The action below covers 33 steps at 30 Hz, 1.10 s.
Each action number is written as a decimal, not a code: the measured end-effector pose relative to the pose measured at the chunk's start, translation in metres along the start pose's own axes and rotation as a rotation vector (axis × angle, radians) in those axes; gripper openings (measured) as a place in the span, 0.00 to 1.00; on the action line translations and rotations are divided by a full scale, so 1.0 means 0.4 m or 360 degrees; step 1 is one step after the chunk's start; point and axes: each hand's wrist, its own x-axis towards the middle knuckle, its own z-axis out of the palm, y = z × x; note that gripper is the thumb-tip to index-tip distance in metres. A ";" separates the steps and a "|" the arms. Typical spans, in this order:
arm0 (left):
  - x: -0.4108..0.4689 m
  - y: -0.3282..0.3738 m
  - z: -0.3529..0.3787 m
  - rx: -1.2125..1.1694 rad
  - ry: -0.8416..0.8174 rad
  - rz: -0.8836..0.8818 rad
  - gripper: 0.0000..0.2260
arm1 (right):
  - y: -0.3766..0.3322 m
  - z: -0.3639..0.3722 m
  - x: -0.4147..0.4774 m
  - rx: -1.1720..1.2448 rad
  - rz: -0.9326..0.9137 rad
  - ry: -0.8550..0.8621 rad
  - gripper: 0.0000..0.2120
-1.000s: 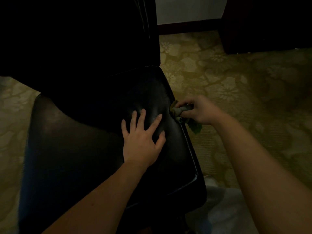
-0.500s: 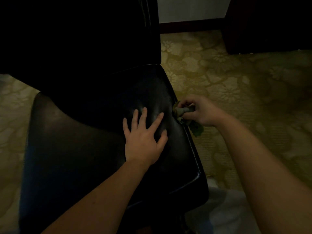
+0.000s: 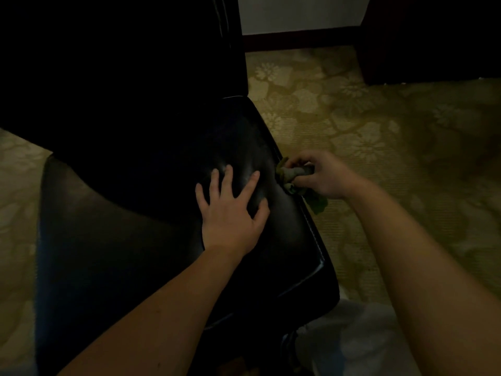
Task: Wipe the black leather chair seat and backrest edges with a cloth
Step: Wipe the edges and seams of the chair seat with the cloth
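The fingers [image 3: 303, 162] of the right hand [image 3: 322, 175] are curled tight around a bunched grey-green cloth [image 3: 294, 173], just right of the frame's centre, pressing it against the right side edge of the black leather chair seat [image 3: 284, 240]; a loose green corner of the cloth hangs below the hand. The left hand [image 3: 230, 210] lies flat on the seat, fingers spread wide, holding nothing, just left of the cloth. The seat is glossy and dark, with piping along its right and lower rim. The backrest [image 3: 122, 63] fills the upper left as a near-black mass, details lost in shadow. Right of the seat, patterned olive carpet [image 3: 379, 126] lies open. Dark furniture [image 3: 433, 36] stands in the upper right corner.
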 end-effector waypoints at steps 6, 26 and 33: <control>0.002 0.003 -0.004 -0.0003 -0.0015 0.0009 0.28 | 0.008 0.065 0.023 -0.0173 -0.0153 0.0494 0.16; 0.005 0.004 -0.002 -0.0034 0.0015 -0.0015 0.27 | -0.001 -0.002 0.007 0.0032 -0.0018 -0.0040 0.14; 0.006 0.006 -0.002 0.0000 0.0031 -0.0013 0.28 | 0.008 0.028 -0.001 -0.0006 -0.0092 0.0209 0.13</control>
